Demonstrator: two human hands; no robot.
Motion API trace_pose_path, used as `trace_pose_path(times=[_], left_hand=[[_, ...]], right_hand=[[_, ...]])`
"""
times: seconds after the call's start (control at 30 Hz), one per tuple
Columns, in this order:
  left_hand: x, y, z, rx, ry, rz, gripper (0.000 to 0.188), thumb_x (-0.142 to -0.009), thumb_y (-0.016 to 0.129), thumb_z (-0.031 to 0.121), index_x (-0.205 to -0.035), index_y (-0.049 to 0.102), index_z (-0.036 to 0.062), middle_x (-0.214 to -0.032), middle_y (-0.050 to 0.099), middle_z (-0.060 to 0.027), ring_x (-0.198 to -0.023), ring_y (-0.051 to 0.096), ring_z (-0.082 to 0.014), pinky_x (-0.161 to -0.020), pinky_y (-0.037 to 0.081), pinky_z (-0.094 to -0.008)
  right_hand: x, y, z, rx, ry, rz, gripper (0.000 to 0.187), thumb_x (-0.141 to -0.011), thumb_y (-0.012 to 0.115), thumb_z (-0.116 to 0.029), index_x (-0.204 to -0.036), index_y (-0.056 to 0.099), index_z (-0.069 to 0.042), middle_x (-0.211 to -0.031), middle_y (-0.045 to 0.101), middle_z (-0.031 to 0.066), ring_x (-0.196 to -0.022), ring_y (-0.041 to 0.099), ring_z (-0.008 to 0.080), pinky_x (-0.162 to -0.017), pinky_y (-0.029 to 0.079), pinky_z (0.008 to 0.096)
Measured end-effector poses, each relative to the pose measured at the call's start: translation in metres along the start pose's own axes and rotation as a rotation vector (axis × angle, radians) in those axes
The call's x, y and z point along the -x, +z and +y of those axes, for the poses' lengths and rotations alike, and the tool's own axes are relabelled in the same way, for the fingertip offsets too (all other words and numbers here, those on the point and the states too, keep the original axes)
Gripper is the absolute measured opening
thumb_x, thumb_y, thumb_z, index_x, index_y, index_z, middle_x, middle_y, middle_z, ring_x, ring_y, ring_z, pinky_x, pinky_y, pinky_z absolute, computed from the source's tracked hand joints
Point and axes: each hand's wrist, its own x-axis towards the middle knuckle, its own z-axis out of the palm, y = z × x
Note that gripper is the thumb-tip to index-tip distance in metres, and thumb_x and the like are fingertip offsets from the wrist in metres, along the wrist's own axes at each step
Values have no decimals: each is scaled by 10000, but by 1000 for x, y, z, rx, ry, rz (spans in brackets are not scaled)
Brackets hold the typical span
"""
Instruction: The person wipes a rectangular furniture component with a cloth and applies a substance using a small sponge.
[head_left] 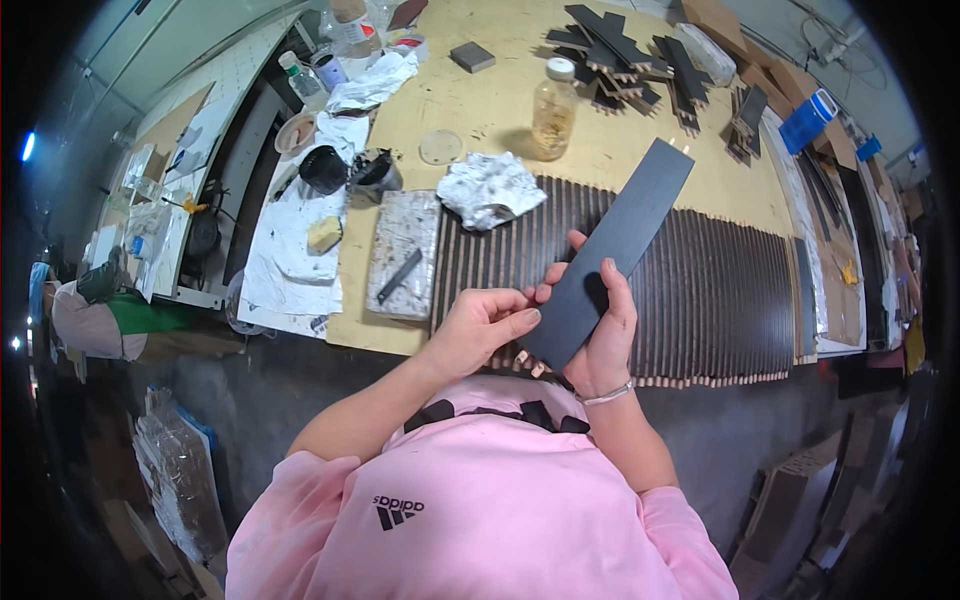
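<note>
A dark, flat wooden slat (620, 245) with pale dowel pegs at both ends is held up at a slant in front of me. My right hand (605, 345) grips its lower half, thumb on the face and fingertips showing past the left edge. Beside that edge, my left hand (490, 325) has thumb and forefinger pressed together; whatever is between them is hidden. Beneath the slat lies a long row of similar dark slats (720, 290), standing on edge side by side with pegs toward me. A crumpled white cloth (490, 190) with dark stains rests at the row's far left.
Left of the row, a dark scraper-like strip (400, 275) lies on a stained block (405, 225). Black-smeared cups (323, 170) and a yellow sponge (324, 235) are farther left. A jar with a white lid (554, 110) stands beyond; loose slats (610, 50) are piled at the back.
</note>
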Motion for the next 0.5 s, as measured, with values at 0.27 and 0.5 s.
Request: trace_pose_path(times=[0.27,0.5], left_hand=[[-43,-217,31,-1119,535,640,150,-810,695,130,-945,709,65,-907,676,-85,-867,628,-270,-785,501,-365],[-82,-271,21,-1524,316,722,185,-777,727,205,-919,712,87,-921,633,-68,-939,579,-275,-783,490,-411]], right_hand=[[-6,24,28,88,-70,76,485,-945,502,-339,-1327,410,-54,-867,588,94,-719,613,203,-674,530,383],[-3,21,19,150,-94,167,488,-944,507,-319,-1323,405,-28,-858,603,102,-695,623,199,-657,544,378]])
